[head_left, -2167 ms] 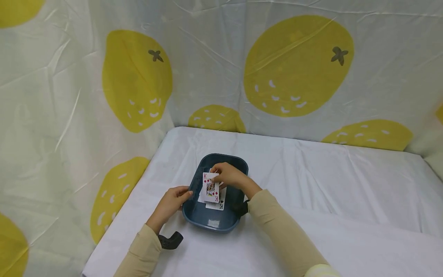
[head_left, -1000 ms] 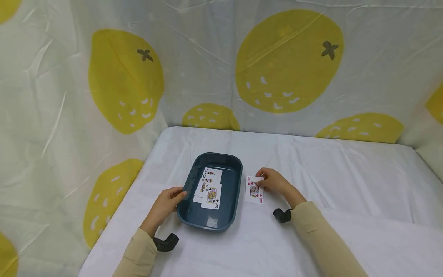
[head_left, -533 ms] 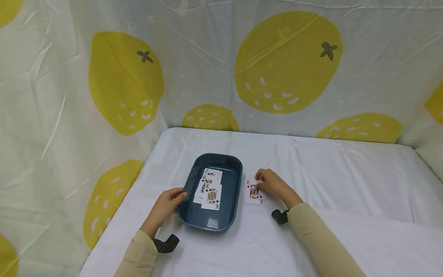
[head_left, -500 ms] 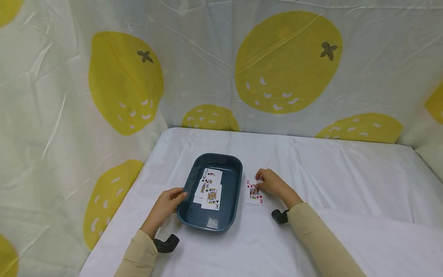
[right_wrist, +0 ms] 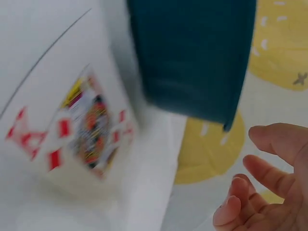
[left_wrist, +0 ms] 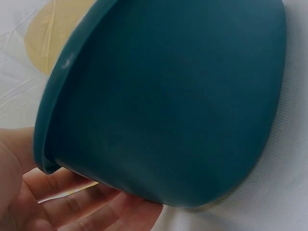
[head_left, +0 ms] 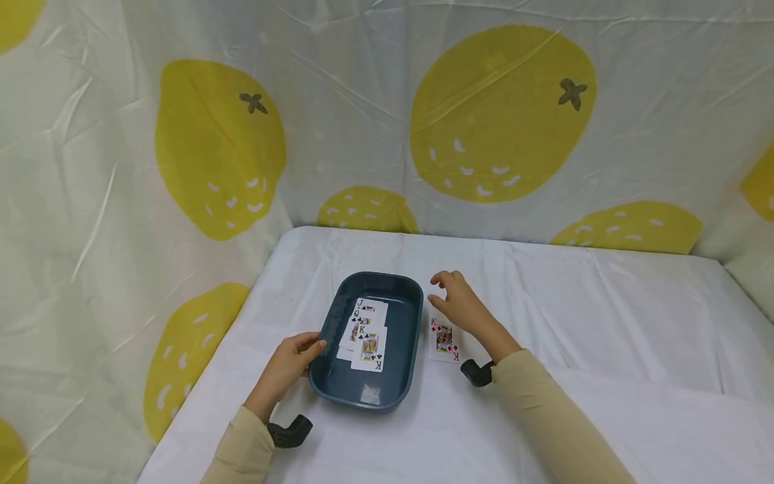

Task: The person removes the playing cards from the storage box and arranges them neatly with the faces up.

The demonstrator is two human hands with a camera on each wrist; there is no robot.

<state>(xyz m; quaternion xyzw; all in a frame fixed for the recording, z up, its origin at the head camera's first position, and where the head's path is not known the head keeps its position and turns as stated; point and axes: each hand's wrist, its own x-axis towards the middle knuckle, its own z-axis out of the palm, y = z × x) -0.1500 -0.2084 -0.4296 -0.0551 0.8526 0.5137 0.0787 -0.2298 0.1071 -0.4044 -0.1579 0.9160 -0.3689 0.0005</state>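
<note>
In the head view my left hand [head_left: 290, 363] holds the left rim of a dark blue plastic basin [head_left: 396, 366]. The left wrist view shows its fingers [left_wrist: 77, 207] under the rim, against the outer wall. Inside the basin lie overlapping face-up playing cards: a jack [head_left: 377, 308], a queen partly covered, and a king of clubs [head_left: 370, 349] on top. A king of diamonds card [head_left: 444, 341] lies face up on the white cloth, right of the basin. Just beyond that card, my right hand [head_left: 462, 306] is raised with thumb and fingers apart, holding nothing.
A white cloth [head_left: 580, 309] covers the table. Behind and to the left hang white curtains [head_left: 357, 114] printed with yellow lemons. Each wrist wears a black camera mount, the left one [head_left: 291, 431] low beside the basin and the right one [head_left: 478, 373] close to the king of diamonds.
My right hand took the king of diamonds out of the basin, laid it on the cloth to the right, let go and moved up and left. My left hand stayed on the rim.
</note>
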